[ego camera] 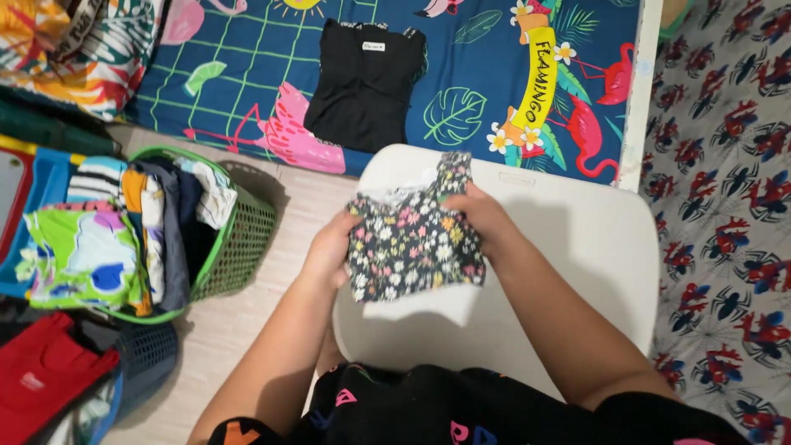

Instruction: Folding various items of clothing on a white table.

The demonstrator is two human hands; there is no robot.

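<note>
Head view: left hand [328, 249] and right hand [484, 216] are each pinching a side of the flowered garment [412, 241], stretching it flat above the white worktop [577, 247], grips clamped on cloth.

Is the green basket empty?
No, the green plastic mesh basket is stuffed with folded clothes standing in a row.

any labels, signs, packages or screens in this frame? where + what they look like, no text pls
Neck label: small white rectangle at the collar of the black top lying on the mat, top centre.
Banner: yellow curved strip with dark lettering, printed on the blue mat, upper right, with flowers at both ends.
Chest mark: faint pale print on the red shirt, bottom left.
No packages or screens.
</note>
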